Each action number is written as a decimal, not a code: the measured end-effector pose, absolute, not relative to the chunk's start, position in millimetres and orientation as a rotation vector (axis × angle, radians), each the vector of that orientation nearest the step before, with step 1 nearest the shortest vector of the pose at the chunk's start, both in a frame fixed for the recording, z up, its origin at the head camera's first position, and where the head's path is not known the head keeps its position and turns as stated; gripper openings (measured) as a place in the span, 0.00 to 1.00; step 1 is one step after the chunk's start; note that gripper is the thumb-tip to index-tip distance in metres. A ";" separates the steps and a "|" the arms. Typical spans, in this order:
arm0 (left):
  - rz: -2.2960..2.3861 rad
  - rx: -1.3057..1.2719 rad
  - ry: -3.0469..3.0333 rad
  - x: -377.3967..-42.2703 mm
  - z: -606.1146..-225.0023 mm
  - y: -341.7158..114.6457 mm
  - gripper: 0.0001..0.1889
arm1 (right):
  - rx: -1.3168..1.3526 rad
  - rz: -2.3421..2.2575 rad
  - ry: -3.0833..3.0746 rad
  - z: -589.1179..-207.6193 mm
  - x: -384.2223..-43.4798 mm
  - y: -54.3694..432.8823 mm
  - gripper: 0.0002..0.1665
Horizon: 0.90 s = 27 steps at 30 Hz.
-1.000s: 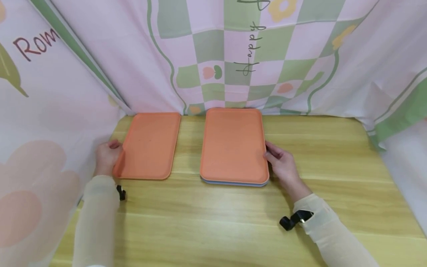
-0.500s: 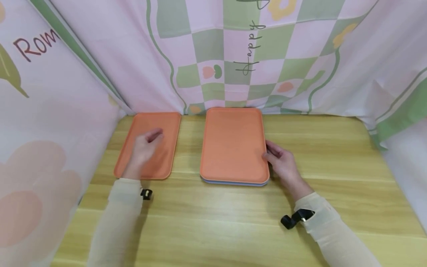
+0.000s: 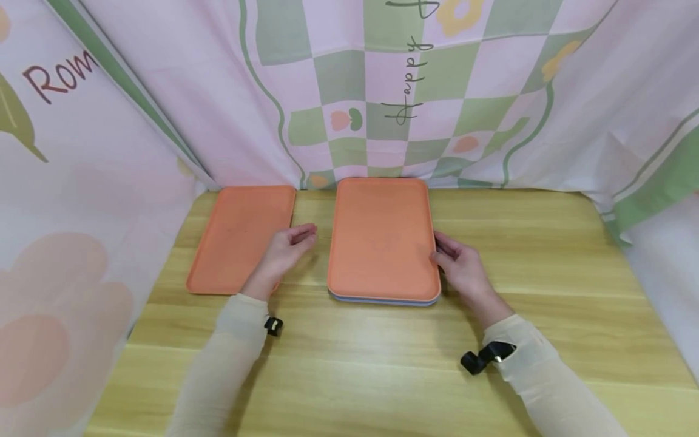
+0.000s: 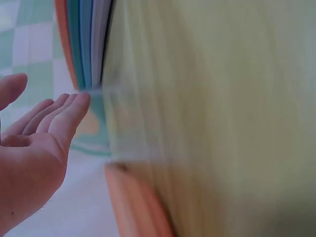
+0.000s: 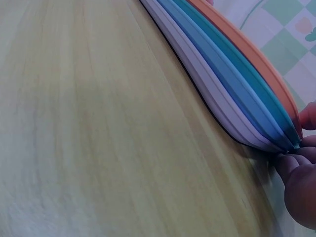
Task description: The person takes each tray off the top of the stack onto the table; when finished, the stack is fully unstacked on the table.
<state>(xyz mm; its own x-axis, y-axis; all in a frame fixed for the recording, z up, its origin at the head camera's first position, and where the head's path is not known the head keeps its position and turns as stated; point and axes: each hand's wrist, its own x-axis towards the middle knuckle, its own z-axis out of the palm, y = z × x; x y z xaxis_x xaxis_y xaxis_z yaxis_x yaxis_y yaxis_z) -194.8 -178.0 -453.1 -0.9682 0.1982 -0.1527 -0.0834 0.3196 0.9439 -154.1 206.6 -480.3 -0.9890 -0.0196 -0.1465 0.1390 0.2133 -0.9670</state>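
A flat orange tray (image 3: 240, 243) with rounded corners lies at the left, against the back curtain. Right of it stands a stack of trays (image 5: 222, 74): orange on top, then teal, blue and lavender below. My left hand (image 3: 284, 250) hovers over the gap between the two, holding nothing, fingers extended toward the stack and thumb apart. At the stack's right side, my right hand (image 3: 461, 267) grips the edge, thumb at the top orange rim and fingers curled against the side, partly hidden by the trays.
A wooden table (image 3: 355, 364) runs under everything. Patterned curtains (image 3: 393, 91) hang at the back and along both sides, meeting the table's far edge. Each wrist bears a black camera mount (image 3: 480, 358).
My left hand has let go of the left orange tray's outer edge and moved right across it toward the stack. My right hand and both sets of trays stay in place.
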 end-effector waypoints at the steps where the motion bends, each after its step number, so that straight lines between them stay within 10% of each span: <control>1: 1.680 0.125 2.350 -195.0 -455.0 -174.1 0.27 | 0.115 -1.893 2.345 -480.6 -154.5 206.8 0.35; 27: 1.620 0.110 2.260 -194.7 -462.3 -160.8 0.34 | 0.097 -1.909 2.340 -479.0 -158.6 185.4 0.34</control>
<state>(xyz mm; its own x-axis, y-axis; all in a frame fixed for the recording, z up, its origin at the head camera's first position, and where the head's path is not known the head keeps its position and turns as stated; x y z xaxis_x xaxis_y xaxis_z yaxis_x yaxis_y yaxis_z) -194.7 -160.8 -462.3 -0.9331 0.2669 -0.2409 -0.1424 0.3409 0.9292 -158.6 185.4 -479.0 -0.9908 -0.0261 -0.1331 0.1251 0.2024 -0.9713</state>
